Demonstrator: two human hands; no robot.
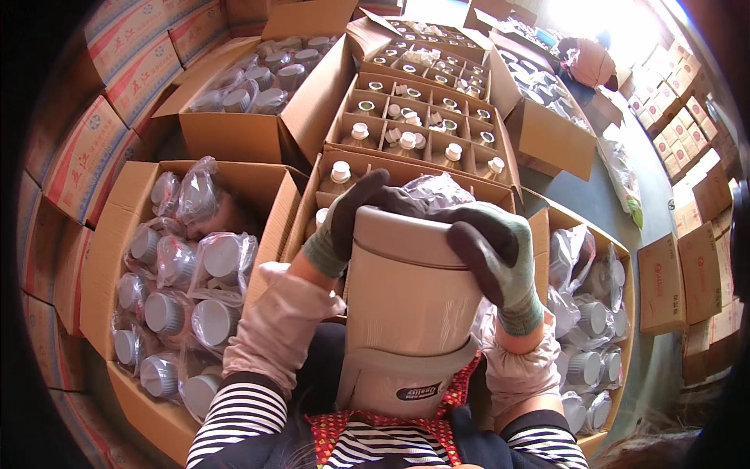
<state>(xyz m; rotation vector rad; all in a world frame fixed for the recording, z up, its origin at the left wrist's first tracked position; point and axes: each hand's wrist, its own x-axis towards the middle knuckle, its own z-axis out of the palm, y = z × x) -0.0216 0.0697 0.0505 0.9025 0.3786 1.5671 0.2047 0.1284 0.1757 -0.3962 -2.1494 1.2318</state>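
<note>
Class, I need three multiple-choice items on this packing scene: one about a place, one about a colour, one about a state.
1. Where is the beige container?
A. in the person's lap
B. on the floor
C. on a shelf

2. What colour are the glove cuffs?
A. red
B. green
C. yellow

3. How is the container held?
A. by one hand
B. by no hand
C. by both hands

Answers: 1 A, it rests against the person's body; 2 B, both knit cuffs are green; 3 C, left hand and right hand grip its top edge.
</note>
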